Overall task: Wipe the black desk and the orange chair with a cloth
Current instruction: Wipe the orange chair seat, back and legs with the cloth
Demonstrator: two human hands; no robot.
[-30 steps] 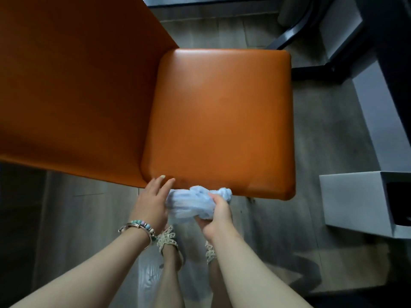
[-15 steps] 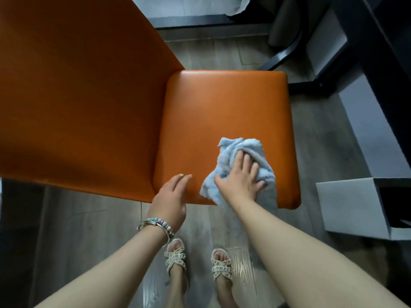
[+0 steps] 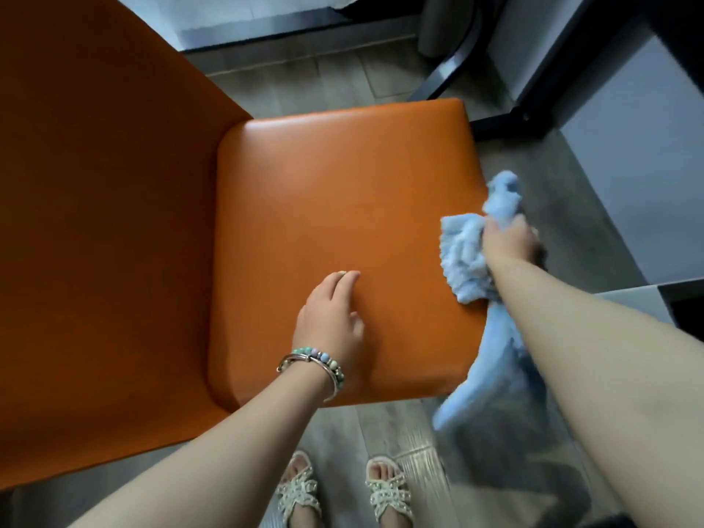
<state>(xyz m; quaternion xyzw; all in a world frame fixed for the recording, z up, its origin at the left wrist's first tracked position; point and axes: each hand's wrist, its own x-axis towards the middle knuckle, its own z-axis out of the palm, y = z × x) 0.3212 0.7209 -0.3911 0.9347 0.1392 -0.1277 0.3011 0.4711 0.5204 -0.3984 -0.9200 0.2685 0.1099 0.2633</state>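
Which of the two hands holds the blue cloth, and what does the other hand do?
The right hand grips the blue cloth at the seat's right edge. The left hand, with a bracelet at its wrist, rests on the orange chair seat.

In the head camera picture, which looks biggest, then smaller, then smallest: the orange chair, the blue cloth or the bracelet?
1. Orange chair, biggest by far.
2. Blue cloth, gripped by the right hand at the seat's edge.
3. Bracelet on the left wrist, smallest.

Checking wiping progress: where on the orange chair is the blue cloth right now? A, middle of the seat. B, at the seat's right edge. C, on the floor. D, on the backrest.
B: the right hand grips the blue cloth at the seat's right edge.
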